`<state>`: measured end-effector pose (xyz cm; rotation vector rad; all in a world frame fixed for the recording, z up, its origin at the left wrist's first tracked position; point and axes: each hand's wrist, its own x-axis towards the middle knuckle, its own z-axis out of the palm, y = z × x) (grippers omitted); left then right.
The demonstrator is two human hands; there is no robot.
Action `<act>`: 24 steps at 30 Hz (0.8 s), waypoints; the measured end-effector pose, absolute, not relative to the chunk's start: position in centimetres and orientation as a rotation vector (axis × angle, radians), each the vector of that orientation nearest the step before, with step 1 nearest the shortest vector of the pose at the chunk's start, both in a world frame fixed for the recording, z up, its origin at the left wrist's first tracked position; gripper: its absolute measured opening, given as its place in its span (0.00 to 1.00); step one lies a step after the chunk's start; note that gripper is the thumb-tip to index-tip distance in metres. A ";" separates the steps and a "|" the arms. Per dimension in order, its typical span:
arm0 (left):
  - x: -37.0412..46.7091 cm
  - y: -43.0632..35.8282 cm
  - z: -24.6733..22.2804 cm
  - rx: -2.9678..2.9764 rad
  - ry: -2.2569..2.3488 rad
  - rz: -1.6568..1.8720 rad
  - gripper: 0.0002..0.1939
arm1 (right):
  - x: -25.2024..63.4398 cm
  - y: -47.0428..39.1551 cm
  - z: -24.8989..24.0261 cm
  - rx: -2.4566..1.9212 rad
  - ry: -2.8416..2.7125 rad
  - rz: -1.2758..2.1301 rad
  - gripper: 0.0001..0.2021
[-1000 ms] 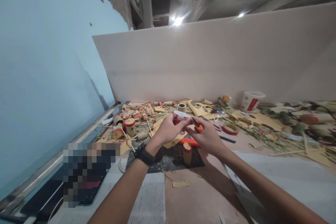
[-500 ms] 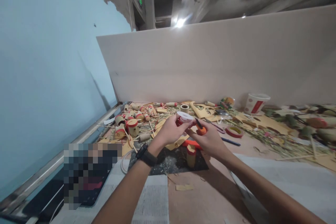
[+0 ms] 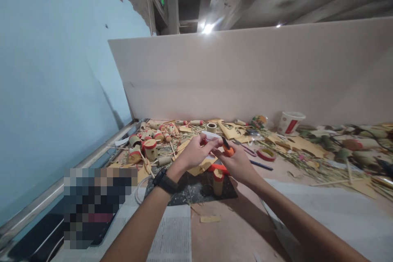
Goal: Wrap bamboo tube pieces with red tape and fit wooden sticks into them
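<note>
My left hand (image 3: 194, 153), with a dark watch on its wrist, is closed around a roll of tape (image 3: 210, 134) with a white rim and some red below it. My right hand (image 3: 238, 166) grips an orange-and-black utility knife (image 3: 229, 151), its dark end pointing up and left. The fingertips of both hands meet at the roll's right side, partly hiding what lies between them. Just below stands a small bamboo cylinder (image 3: 218, 183) with a red band, on a dark speckled mat (image 3: 196, 190). A bright orange-red object (image 3: 217, 168) lies behind it.
Several red-banded bamboo pieces (image 3: 151, 149) crowd the left. Red tape (image 3: 266, 154), a dark blue pen (image 3: 260, 165) and a paper cup (image 3: 290, 123) are on the right, amid straw and cut yellow card (image 3: 299, 146). A blurred dark device (image 3: 101, 223) rests at lower left beside printed paper (image 3: 172, 233).
The view has shifted slightly, so most things appear farther left. The tape roll has tilted, showing its rim more edge-on. Both hands keep their grips.
</note>
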<state>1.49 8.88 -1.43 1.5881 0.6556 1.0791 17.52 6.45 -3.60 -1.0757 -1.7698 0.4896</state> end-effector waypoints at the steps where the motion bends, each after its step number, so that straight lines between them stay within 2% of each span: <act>1: 1.5 8.9 -1.4 1.576 0.645 1.080 0.22 | 17.5 6.4 -3.5 -1.061 -1.771 0.502 0.09; 5: 1.6 9.0 -1.4 1.542 0.649 1.106 0.24 | 17.3 6.1 -3.4 -1.028 -1.749 0.535 0.10; 11: 1.4 8.8 -1.3 1.483 0.684 1.096 0.27 | 17.2 5.5 -2.9 -0.965 -1.731 0.635 0.06; 19: 1.5 8.5 -1.0 1.584 0.708 1.085 0.23 | 17.3 5.7 -3.2 -0.945 -1.761 0.743 0.03; 24: 1.8 8.4 -1.0 1.580 0.764 1.135 0.22 | 17.3 5.8 -3.5 -0.929 -1.740 0.696 0.03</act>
